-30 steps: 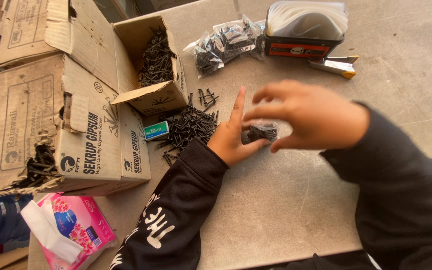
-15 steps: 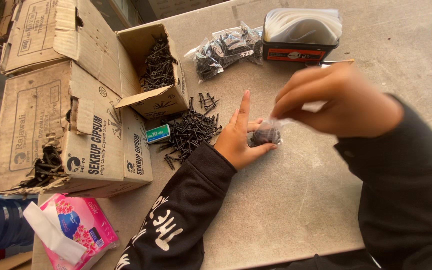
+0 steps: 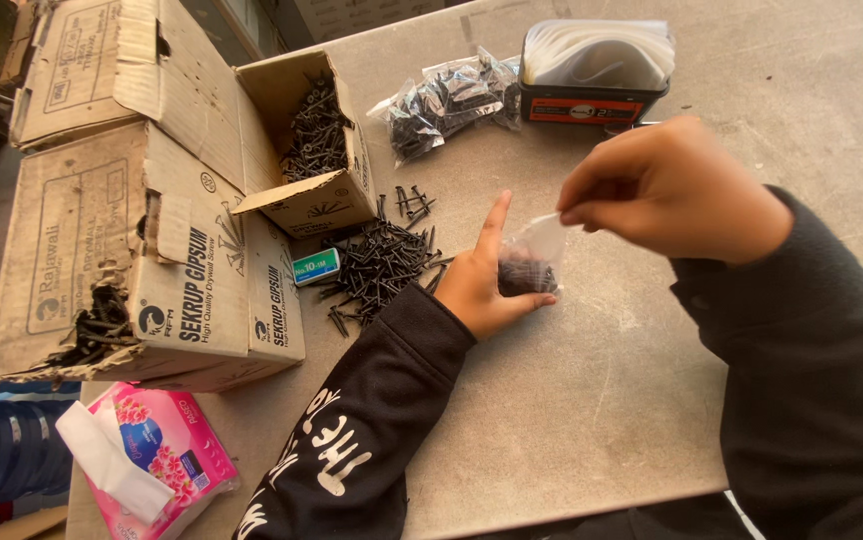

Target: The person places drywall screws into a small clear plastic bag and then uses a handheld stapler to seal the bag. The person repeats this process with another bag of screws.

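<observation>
Clear plastic bag point(image 3: 531, 262) of screws, cupped below by left hand point(image 3: 486, 285) | mouth pinched above by right hand point(image 3: 671, 190) | film judged soft, slippery, bottom-heavy; best gripped at neck, base supported

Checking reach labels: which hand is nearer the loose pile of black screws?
Left. The left hand lies right beside the loose screw pile, its wrist at the pile's edge. The right hand hangs farther off, pinching a small clear bag.
</observation>
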